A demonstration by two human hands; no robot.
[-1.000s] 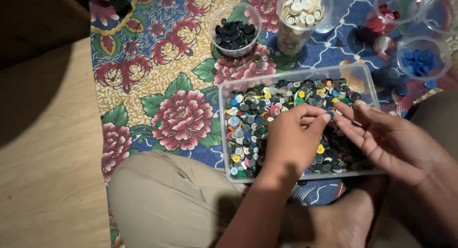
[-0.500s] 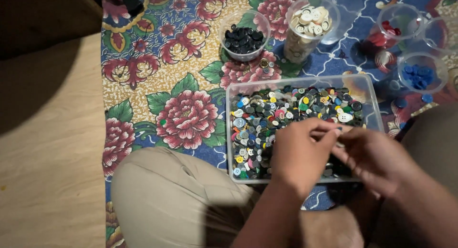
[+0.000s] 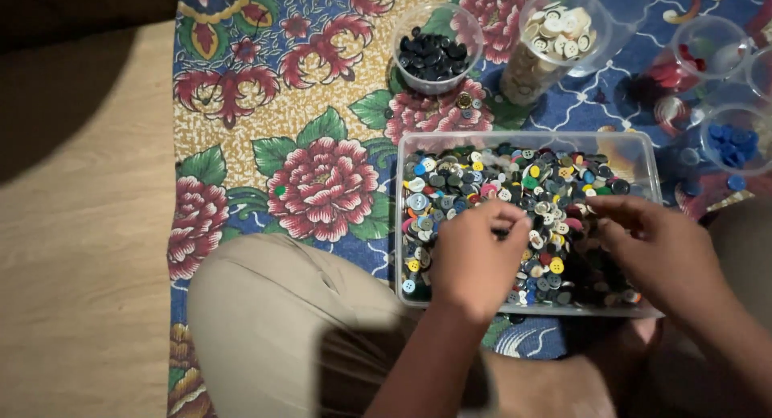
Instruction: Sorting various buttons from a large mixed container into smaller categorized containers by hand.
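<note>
Nearest, the left hand and right hand dip into a clear rectangular tub of mixed buttons on the flowered cloth. The left fingers curl together over the heap (whether they pinch a button, I cannot tell); the right fingers bend loosely onto the buttons. Beyond stand a cup of black buttons and a cup of cream buttons.

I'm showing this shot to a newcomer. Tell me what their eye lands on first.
First, the clear rectangular plastic tub heaped with mixed coloured buttons, centre right, with the left hand and right hand picking in it. Next, the bright cloth with big red flowers under it. Behind stand a clear cup of black buttons and a clear jar of cream buttons.
</note>
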